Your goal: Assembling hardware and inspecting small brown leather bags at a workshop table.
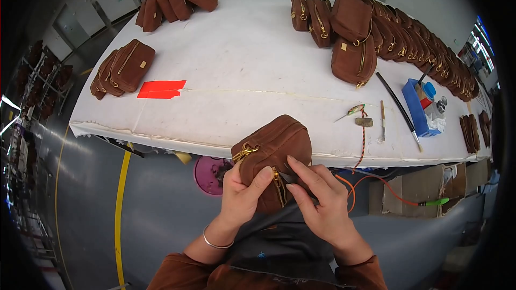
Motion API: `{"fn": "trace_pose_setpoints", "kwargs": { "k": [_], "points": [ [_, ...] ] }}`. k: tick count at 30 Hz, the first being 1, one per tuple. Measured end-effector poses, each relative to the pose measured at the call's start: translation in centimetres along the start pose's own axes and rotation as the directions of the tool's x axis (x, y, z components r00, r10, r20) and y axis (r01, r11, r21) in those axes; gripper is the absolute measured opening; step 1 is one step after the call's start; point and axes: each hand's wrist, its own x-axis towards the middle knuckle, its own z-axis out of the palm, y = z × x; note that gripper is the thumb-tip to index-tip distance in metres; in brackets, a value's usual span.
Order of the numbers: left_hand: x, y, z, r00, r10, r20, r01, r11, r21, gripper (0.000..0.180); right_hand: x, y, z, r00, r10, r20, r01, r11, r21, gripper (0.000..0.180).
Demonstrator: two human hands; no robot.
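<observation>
A small brown leather bag with gold zips and a gold ring is held up at the table's near edge, tilted. My left hand grips its left end, thumb pressed on the front below the gold ring. The front zip pocket gapes a little, and something pale shows beside its zip pull. My right hand is at the bag's right side, with index finger and thumb apart beside the pocket; the fingertips are on or close to the leather. Nothing shows between those fingers.
Finished-looking brown bags stand in a long row at the right; smaller groups lie left. Near the right hand are a screwdriver-like tool, a brush and a blue tray. Below stand a purple basin and cardboard boxes.
</observation>
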Motion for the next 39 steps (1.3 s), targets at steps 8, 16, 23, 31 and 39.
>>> {"fn": "trace_pose_setpoints", "kwargs": {
  "k": [8,16,23,31,39],
  "points": [
    [-0.2,-0.1,0.0,1.000,0.004,0.009,-0.004,1.000,0.026,0.028,-0.2,-0.2,0.0,0.999,-0.041,-0.028,0.039,0.996,-0.075,0.042],
    [-0.2,-0.3,-0.1,1.000,0.019,0.007,-0.020,0.999,0.038,0.028,-0.5,-0.5,0.0,0.999,-0.018,-0.027,0.015,0.994,-0.107,0.040],
    [-0.3,-0.4,-0.1,1.000,0.025,0.007,-0.025,0.998,0.063,0.026,-0.8,-1.3,0.5,1.000,-0.017,-0.020,0.012,0.974,-0.226,0.040],
    [-0.4,-0.8,0.3,0.998,-0.046,-0.047,0.046,0.999,-0.015,0.025,-1.2,0.6,2.5,0.992,-0.076,-0.104,0.050,0.973,-0.227,0.036],
    [-0.2,-0.9,0.2,0.998,-0.051,-0.031,0.048,0.993,-0.104,0.025,-0.8,0.7,1.2,0.990,0.070,-0.121,-0.043,0.977,0.208,0.033]
  ]
}}
